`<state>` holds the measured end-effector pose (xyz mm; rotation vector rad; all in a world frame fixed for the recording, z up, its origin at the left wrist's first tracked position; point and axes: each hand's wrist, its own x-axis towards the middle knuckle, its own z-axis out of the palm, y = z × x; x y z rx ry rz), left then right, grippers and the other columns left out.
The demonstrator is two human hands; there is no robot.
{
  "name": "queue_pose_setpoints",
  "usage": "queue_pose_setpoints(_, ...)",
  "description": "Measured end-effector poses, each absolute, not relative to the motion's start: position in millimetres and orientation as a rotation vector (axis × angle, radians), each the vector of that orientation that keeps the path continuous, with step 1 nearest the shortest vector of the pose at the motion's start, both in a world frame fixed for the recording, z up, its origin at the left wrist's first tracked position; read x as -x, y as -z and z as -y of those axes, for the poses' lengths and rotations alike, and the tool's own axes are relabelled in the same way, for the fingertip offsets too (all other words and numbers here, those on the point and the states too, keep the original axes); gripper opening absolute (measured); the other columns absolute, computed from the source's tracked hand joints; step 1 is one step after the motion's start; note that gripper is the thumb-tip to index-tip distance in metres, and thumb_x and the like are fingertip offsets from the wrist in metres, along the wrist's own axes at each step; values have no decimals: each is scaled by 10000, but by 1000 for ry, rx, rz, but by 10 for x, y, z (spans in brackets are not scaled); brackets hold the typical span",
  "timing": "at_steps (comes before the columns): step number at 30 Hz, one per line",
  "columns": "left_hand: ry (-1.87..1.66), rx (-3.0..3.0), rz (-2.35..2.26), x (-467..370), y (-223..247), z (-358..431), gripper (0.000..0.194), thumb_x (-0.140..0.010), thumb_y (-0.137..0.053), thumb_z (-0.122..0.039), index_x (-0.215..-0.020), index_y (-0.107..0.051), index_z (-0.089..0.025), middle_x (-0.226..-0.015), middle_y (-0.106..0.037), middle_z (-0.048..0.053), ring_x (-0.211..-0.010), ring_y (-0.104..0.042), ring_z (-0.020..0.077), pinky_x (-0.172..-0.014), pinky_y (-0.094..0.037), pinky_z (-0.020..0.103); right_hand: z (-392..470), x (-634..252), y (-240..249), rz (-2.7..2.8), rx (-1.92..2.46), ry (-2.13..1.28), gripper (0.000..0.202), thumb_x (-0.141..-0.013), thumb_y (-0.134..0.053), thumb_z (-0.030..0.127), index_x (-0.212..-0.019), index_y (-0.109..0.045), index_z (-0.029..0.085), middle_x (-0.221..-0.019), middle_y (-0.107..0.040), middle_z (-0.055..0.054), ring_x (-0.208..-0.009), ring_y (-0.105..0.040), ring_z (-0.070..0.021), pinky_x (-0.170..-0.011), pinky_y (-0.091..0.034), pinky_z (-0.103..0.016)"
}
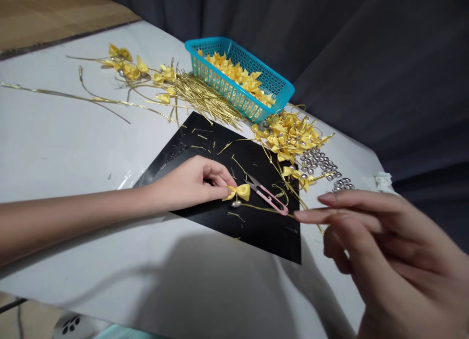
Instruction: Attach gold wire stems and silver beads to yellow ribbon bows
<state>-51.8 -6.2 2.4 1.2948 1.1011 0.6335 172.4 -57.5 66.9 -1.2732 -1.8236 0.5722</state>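
My left hand (208, 180) pinches a yellow ribbon bow (242, 192) by one loop, low over a black mat (278, 243). A small silver bead (236, 203) hangs at the bow's lower side. From it a thin gold cord (256, 208) runs right to the fingertips of my right hand (377, 231). Those fingers are closed together around the cord's end, though the exact grip is partly hidden. Between the hands, pink thread snips (271, 200) lie on the mat with their blades apart, pointing up and left.
A blue basket (238, 87) of yellow bows (242, 75) stands at the back. Beside it lie a bundle of gold cords (208, 99), a pile of finished-looking bows on cords (289, 134) and several silver beads (318, 160). Cord scraps (200, 134) litter the mat. A dark curtain (348, 51) hangs behind.
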Motion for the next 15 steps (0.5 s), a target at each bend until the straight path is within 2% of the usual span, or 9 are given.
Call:
queue_pose_setpoints(3,-622,-1334,-1111,514,-40,76,81,-703,-653,-197,-745,-675,-132,-650,-692,-17,-530,-564,55,-463,-367,129,564,-1668,-649,1901,1223,-578,175,-836,-592,132,-896,-649,286,-729,-690,22,-452,-524,-83,-336,-387,-184)
queue_pose_setpoints(6,-607,-1327,-1111,512,-62,85,116,-704,-657,-231,-751,-684,-128,-659,-705,-1,-560,-595,76,-497,-398,145,546,-1609,-600,1961,1197,-481,170,-849,-559,120,-875,-635,270,-712,-653,34,-530,-578,-79,-442,-455,-169)
queue_pose_setpoints(9,-573,-1286,-1098,512,-85,89,116,-703,-653,-206,-777,-696,-128,-692,-730,11,-614,-634,97,-548,-434,163,519,-1550,-488,2094,1288,-375,178,-890,-477,143,-945,-612,246,-801,-674,9,-609,-623,-95,-556,-486,-203)
queue_pose_setpoints(12,-564,-1244,-1072,515,-91,87,134,-706,-657,-193,-817,-701,-131,-754,-751,21,-676,-664,114,-605,-470,183,506,-1501,-366,2171,1359,-304,212,-893,-475,163,-1081,-557,216,-827,-690,-13,-609,-643,-113,-528,-463,-215)
queue_pose_setpoints(15,-581,-1232,-1043,522,-72,83,132,-701,-671,-205,-811,-699,-138,-758,-753,21,-691,-673,130,-615,-488,202,522,-1465,-307,2191,1336,-225,175,-876,-484,138,-1010,-564,216,-809,-684,-15,-615,-642,-123,-478,-429,-217)
